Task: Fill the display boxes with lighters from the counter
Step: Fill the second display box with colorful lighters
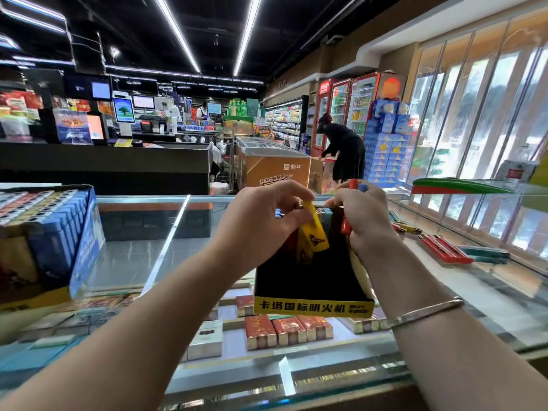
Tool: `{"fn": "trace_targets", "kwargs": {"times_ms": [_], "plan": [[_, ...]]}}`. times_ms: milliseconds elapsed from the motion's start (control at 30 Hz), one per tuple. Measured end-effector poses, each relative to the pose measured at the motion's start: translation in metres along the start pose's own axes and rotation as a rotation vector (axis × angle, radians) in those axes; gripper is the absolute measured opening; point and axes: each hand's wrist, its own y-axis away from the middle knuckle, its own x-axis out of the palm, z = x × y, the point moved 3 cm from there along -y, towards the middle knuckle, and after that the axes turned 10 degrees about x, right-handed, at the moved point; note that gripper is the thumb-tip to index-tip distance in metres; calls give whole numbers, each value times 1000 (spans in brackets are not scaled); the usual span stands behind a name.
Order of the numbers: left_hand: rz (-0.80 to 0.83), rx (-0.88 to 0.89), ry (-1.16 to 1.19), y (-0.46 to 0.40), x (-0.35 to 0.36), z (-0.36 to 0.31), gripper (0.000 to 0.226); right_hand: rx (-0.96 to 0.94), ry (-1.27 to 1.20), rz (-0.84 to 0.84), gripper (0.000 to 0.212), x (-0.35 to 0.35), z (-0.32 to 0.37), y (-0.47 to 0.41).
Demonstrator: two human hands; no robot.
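Note:
A black display box [308,280] with a yellow front strip stands on the glass counter [142,256], mostly dark inside. My left hand [261,221] pinches a yellow lighter [318,232] over the box; a second yellow lighter [305,253] stands inside below it. My right hand [364,215] grips a bundle of lighters, a red one [347,223] showing below the fist and red and blue tops above it. Loose red lighters [444,250] and a yellow one [410,230] lie on the counter to the right.
A full blue display box of lighters [50,232] stands at the left on the counter. Cigarette packs [287,330] lie under the glass. Green and teal items [486,253] lie at the right. A person in black [344,149] bends by the freezers beyond.

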Motion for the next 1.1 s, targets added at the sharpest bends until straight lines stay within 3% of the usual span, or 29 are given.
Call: {"fn": "trace_targets", "kwargs": {"times_ms": [433, 633, 900, 1100], "plan": [[38, 209, -328, 1, 9, -4, 22, -17, 22, -15, 16, 4, -2, 0], [89, 172, -320, 0, 12, 1, 24, -22, 35, -33, 14, 3, -1, 0], [-59, 72, -274, 2, 14, 5, 20, -23, 38, -15, 15, 4, -2, -1], [-118, -58, -31, 6, 18, 6, 14, -25, 54, -19, 15, 3, -3, -2]]}}
